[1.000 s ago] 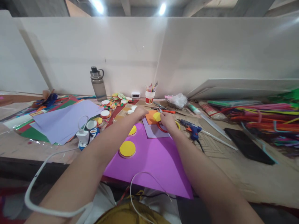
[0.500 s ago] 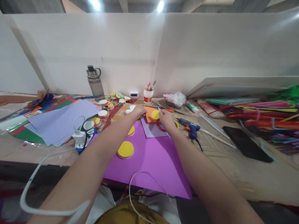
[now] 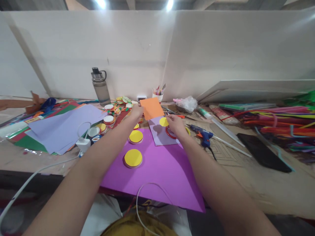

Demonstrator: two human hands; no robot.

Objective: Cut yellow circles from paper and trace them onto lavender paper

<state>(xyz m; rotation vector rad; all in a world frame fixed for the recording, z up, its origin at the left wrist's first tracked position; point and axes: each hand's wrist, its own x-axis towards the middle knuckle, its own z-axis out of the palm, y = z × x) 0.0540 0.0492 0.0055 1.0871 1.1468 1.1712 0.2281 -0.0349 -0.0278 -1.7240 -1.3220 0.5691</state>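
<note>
My left hand (image 3: 138, 110) pinches the left edge of an orange paper sheet (image 3: 152, 108), lifted and tilted above the table. My right hand (image 3: 176, 124) is closed on the edge of a yellow paper disc (image 3: 163, 122). The disc casts a shadow on a light purple sheet (image 3: 161, 139) beneath. By the right hand shows a red loop (image 3: 170, 133), partly hidden; I cannot tell if it is held. On a bright purple sheet (image 3: 159, 177) rest yellow-topped round pieces (image 3: 133, 158), left of my hands.
A glue gun (image 3: 204, 136) and a black phone (image 3: 263, 152) lie at right, near colourful pipe cleaners (image 3: 278, 121). Behind stand a water bottle (image 3: 100, 88) and a cup of pens (image 3: 158, 95). At left are purple sheets (image 3: 64, 127) and a white cable (image 3: 41, 172).
My left hand has moved left and up, drawing the orange sheet away from behind the yellow disc. The right hand has stayed nearly in place with the disc.
</note>
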